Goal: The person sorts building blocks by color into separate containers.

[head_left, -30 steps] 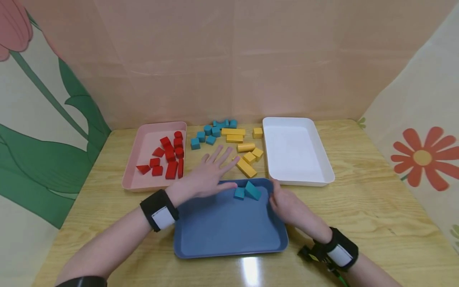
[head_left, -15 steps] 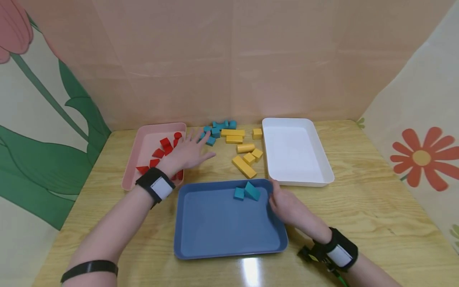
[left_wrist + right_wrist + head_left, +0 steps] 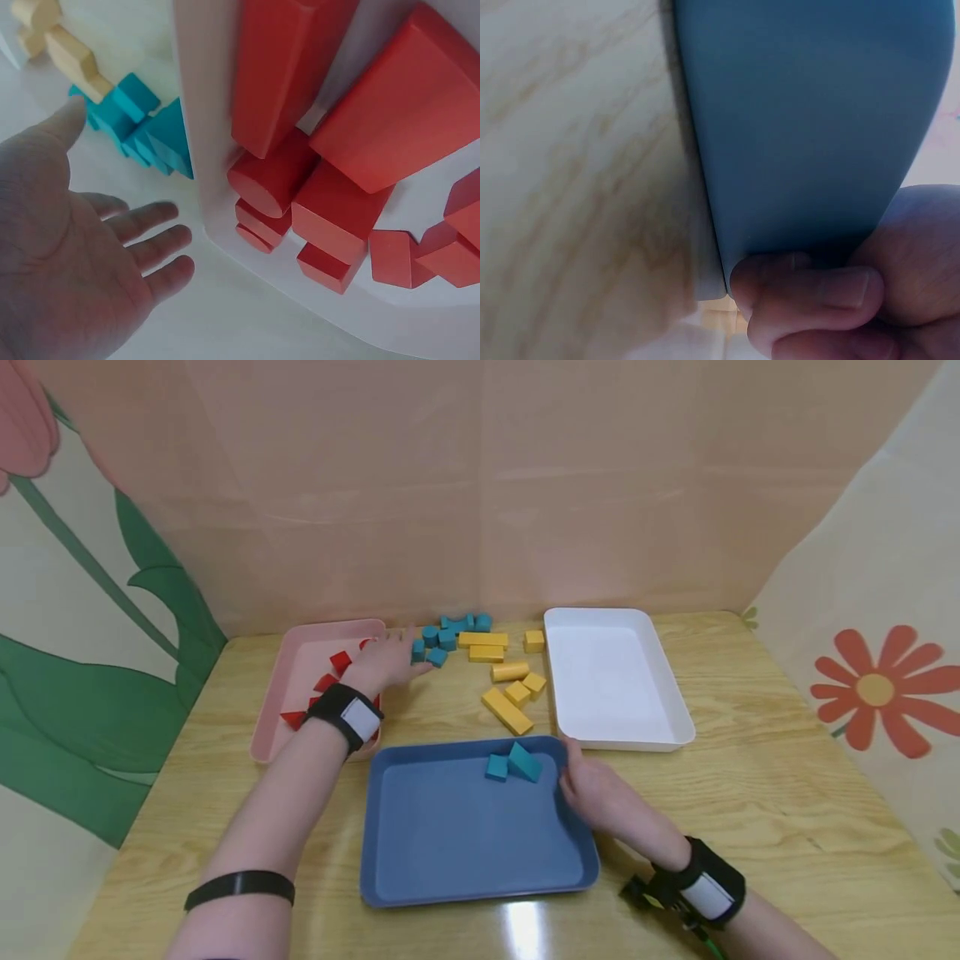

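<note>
My left hand point(image 3: 387, 662) is spread over the right edge of the pink tray point(image 3: 262, 733), its fingers straight and nothing in them. Just right of it lie several teal blocks point(image 3: 447, 639), the nearest close to the thumb and fingertips. In the left wrist view, the palm point(image 3: 82, 247) shows beside the tray wall, apart from the red blocks point(image 3: 337, 210) inside. My right hand point(image 3: 598, 789) grips the blue tray point(image 3: 480, 852) at its far right corner. In the right wrist view, curled fingers point(image 3: 810, 300) lie against the tray's outer wall. Two teal blocks point(image 3: 510, 764) sit inside the tray.
Several yellow blocks point(image 3: 507, 710) lie on the wooden table point(image 3: 765, 760) between the trays. A white tray point(image 3: 618, 677) stands at the back right, holding nothing. A pinkish backdrop point(image 3: 480, 493) rises behind the table.
My left hand has moved left and back, from above the blue tray's far edge to beside the teal blocks. My right hand keeps its hold on the blue tray.
</note>
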{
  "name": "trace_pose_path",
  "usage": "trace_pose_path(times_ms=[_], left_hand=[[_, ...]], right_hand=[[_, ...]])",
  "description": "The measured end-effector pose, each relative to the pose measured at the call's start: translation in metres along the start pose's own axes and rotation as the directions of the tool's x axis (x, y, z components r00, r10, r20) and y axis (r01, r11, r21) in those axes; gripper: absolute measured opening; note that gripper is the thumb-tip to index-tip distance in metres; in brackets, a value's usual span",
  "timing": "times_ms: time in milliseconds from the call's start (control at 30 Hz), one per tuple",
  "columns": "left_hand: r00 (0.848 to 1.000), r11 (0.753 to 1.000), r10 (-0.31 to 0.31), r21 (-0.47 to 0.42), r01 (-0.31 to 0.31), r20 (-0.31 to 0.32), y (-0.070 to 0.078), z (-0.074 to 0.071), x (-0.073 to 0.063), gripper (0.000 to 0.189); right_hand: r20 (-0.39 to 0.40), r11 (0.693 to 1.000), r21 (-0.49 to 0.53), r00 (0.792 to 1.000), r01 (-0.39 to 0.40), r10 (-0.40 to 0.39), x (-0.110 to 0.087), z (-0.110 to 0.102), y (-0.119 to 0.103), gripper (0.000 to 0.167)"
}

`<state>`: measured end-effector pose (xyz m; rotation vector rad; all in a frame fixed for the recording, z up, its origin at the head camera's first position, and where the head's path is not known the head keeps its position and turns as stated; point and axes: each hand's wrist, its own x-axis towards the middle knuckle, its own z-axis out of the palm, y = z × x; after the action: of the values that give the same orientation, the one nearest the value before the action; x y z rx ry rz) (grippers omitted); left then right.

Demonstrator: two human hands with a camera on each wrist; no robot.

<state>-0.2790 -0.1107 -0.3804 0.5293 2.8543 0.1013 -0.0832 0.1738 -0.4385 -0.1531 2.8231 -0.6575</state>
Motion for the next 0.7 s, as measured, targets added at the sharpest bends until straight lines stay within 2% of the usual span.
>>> trace_pose_path(times_ms=[233, 400, 500, 700], left_hand=[[0.999, 0.992, -0.025, 0.125, 0.022, 0.030, 0.001, 0.010, 0.016, 0.076], [0.999, 0.994, -0.004, 0.108, 0.000, 0.032, 0.006, 0.019, 0.017, 0.058], [1.000, 0.994, 0.022, 0.107, -0.023, 0.012, 0.010, 0.021, 0.015, 0.051], [0.998, 0.999, 0.033, 0.031, -0.032, -0.045, 0.019, 0.014, 0.012, 0.046]], right_hand=[[-0.015, 1.000, -0.018, 1.000, 0.012, -0.013, 0.001, 0.002, -0.001, 0.052], [-0.007, 1.000, -0.014, 1.000, -0.002, 0.002, 0.001, 0.001, -0.003, 0.053], [-0.003, 1.000, -0.007, 1.000, -0.009, 0.009, 0.000, 0.000, -0.004, 0.052], [-0.004, 1.000, -0.007, 1.000, -0.011, 0.011, 0.000, -0.001, -0.002, 0.052]])
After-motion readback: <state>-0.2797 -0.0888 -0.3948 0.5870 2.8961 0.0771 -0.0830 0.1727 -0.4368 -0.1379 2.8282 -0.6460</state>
